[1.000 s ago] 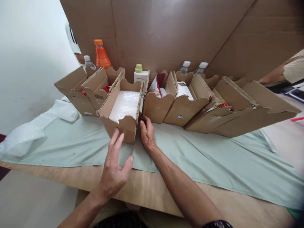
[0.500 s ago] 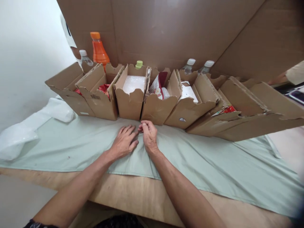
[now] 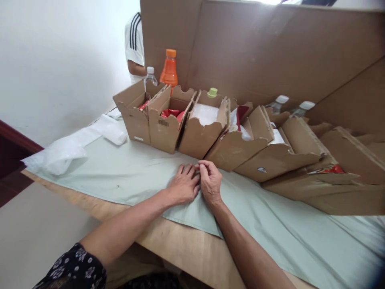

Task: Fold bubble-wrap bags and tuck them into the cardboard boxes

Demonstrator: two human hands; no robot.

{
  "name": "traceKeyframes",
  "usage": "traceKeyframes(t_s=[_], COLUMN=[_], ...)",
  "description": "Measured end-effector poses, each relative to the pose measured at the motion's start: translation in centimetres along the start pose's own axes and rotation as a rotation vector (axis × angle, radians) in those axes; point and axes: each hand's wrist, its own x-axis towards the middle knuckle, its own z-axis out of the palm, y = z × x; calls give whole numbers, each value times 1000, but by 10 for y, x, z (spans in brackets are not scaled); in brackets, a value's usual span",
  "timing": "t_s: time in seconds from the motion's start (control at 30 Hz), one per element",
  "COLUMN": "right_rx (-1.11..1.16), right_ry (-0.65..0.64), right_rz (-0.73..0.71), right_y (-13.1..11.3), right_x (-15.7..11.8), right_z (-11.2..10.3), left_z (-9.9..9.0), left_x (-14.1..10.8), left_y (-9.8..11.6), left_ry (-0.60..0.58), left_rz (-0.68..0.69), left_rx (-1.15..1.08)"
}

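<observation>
My left hand (image 3: 183,185) lies palm down on the pale green cloth (image 3: 144,168), fingers extended and slightly apart. Close beside it, my right hand (image 3: 210,182) rests on the cloth with its fingers curled and the thumb against them; nothing shows in it. Just beyond my hands stands a row of open cardboard bins. The nearest are a bin with white bubble wrap (image 3: 205,114) inside and a bin (image 3: 234,150) holding a white and dark red packet (image 3: 240,116).
Red packets (image 3: 173,114) sit in bins on the left. Behind the row are an orange bottle (image 3: 169,70) and several clear bottles. A tall cardboard panel (image 3: 240,48) stands at the back. Bubble wrap (image 3: 66,154) lies at left. Beyond the panel, a person's white sleeve (image 3: 134,36) shows.
My view has turned left, so bins and hands appear further right, and more of the other person shows. My hands have stayed at about the same place on the cloth, close together.
</observation>
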Motion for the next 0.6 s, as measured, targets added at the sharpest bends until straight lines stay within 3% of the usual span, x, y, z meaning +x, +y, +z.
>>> traceKeyframes(t_s=[0.13, 0.23, 0.33, 0.4, 0.5, 0.6], right_rx=[-31, -221, -375, -404, -414, -408], right_ry=[-91, -213, -336, -368, -357, -401], right_rz=[-137, -291, -193, -118, -137, -203], right_y=[-49, -96, -129, -140, -146, -152], right_x=[24, 61, 92, 98, 83, 45], right_z=[32, 59, 79, 85, 79, 51], left_z=[0, -1, -4, -5, -3, 0], left_x=[-3, -17, -45, -68, -102, -136], left_y=[7, 13, 22, 28, 34, 33], left_ry=[-55, -88, -73, -43, 136, 542], left_rz=[-14, -15, -13, -17, 6, -58], left_rx=[-6, -19, -26, -23, -100, -317])
